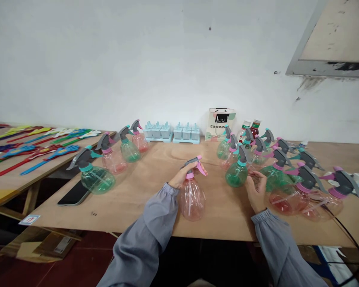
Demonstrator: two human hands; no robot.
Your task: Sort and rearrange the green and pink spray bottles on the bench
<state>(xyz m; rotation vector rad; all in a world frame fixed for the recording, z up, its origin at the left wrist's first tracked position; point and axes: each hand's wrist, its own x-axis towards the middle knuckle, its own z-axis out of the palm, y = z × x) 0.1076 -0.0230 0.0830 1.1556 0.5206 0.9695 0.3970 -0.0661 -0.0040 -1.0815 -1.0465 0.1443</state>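
Observation:
My left hand [184,174] is closed around the neck and grey-and-pink spray head of a clear pink spray bottle [192,201], which stands upright at the front middle of the table. My right hand [256,187] is held with loosely curled fingers apart, nothing visible in it. Just left of it stands a green spray bottle [237,174] with a teal collar; whether the fingertips touch it I cannot tell. Several more pink and green spray bottles crowd the right side, among them a pink one [290,198] near my right wrist.
On the left stand several other spray bottles, including a green one [97,180] beside a phone [74,194]. Pale blue popsicle moulds [186,133], a printed paper bag [220,133] and two small bottles line the wall. Colourful hand-shaped strips [49,155] cover another table. A black cable [344,225] hangs at right.

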